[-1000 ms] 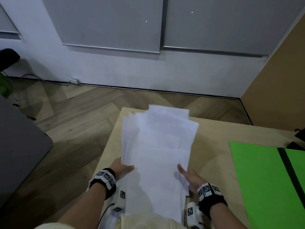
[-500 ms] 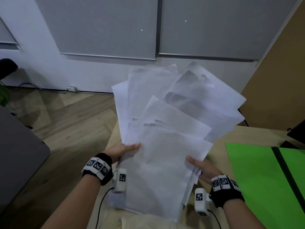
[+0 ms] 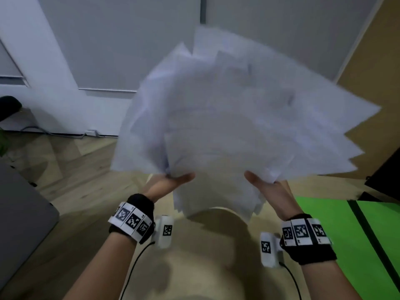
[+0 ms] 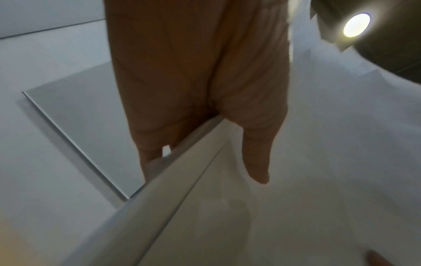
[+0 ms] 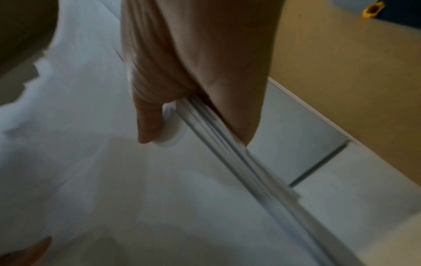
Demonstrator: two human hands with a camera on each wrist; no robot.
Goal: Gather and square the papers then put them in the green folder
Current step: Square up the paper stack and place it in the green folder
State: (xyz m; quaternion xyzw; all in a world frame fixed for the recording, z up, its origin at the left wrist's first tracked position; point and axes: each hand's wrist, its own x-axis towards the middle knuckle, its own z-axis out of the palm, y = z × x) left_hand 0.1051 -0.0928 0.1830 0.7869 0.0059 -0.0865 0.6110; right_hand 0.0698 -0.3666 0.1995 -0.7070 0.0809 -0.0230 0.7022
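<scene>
A loose, fanned stack of white papers (image 3: 227, 118) is held up in the air above the table, blurred by motion. My left hand (image 3: 171, 182) grips its lower left edge, thumb on the near face. My right hand (image 3: 266, 185) grips the lower right edge the same way. In the left wrist view the left hand (image 4: 205, 126) pinches the sheet edges (image 4: 182, 171) between thumb and fingers. The right wrist view shows the right hand (image 5: 193, 108) pinching the edge of the papers (image 5: 227, 147). The green folder (image 3: 337, 239) lies open on the table at the right.
The light wooden table (image 3: 205, 267) lies below the hands. A dark grey surface (image 3: 19, 217) stands at the left over wooden floor (image 3: 71, 169). A black object (image 3: 387, 169) sits past the folder at the right edge. A white wall (image 3: 54, 61) is ahead.
Both hands have lifted the papers off the table and tilted them upright. The sheets have fanned out wider to the right, and the hands have moved closer to the camera.
</scene>
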